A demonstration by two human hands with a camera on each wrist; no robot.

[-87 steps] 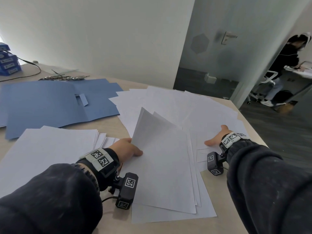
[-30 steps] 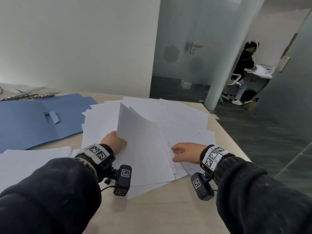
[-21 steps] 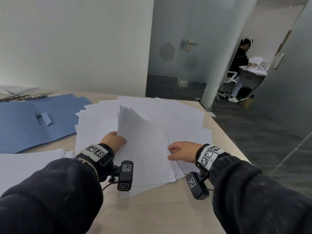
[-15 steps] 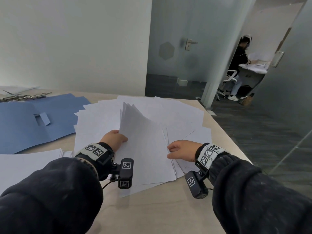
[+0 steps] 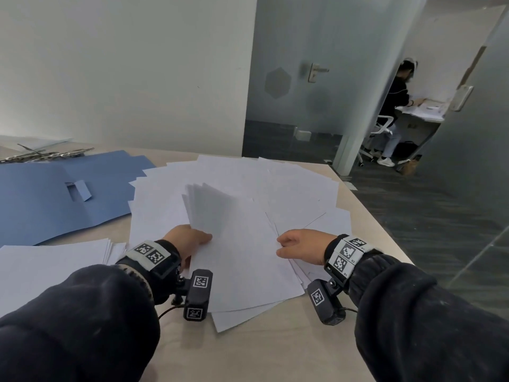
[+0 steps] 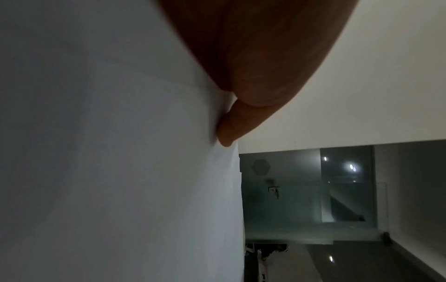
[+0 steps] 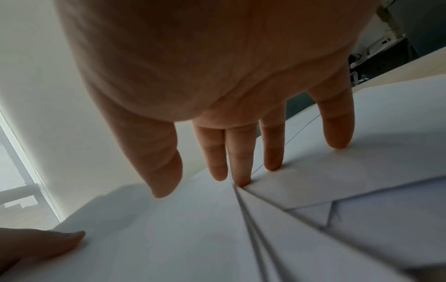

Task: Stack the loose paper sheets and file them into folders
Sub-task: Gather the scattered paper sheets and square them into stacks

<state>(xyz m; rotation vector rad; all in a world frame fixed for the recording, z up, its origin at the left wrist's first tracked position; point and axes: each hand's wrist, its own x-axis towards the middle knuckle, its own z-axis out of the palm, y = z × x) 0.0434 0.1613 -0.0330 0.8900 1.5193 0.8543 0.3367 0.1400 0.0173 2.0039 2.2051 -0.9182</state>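
Observation:
My left hand (image 5: 203,238) grips the left edge of a bundle of white sheets (image 5: 242,257), thumb on top; the bundle's far end is lifted and blurred. The left wrist view shows the thumb (image 6: 229,131) pressed on the top sheet (image 6: 120,171). My right hand (image 5: 283,245) is at the bundle's right edge. In the right wrist view its fingers (image 7: 241,167) point straight down, tips touching the sheet edges (image 7: 243,200) and the loose sheets (image 7: 362,171) beside them. More loose sheets (image 5: 275,183) fan across the table behind. Open blue folders (image 5: 49,199) lie at the left.
A squared stack of paper (image 5: 49,268) lies at the near left. Metal clips (image 5: 46,155) rest behind the folders. The table's right edge (image 5: 371,216) drops to dark floor. Beyond a glass door (image 5: 311,92) a person (image 5: 396,106) sits at a desk.
My right hand came in from the far right to the bundle's right edge. The bundle's lifted far end has dropped lower. My view has turned to the right.

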